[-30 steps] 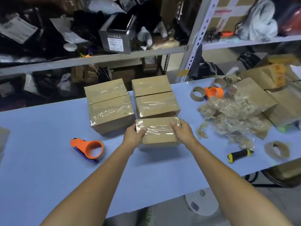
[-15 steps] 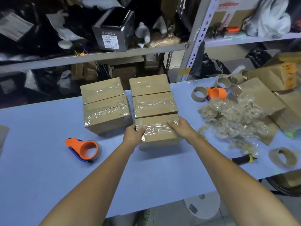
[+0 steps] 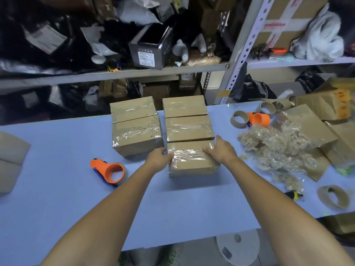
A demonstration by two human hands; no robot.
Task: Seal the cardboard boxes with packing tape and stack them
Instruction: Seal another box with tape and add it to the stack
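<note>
Blue table [image 3: 57, 198], left hand [image 3: 158, 158], right hand [image 3: 221, 150] holding nearest box [image 3: 192, 167] (taped)

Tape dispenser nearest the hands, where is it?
Head view: the orange tape dispenser lies on the blue table, on the left, just left of the left hand that holds the front cardboard box.
</note>
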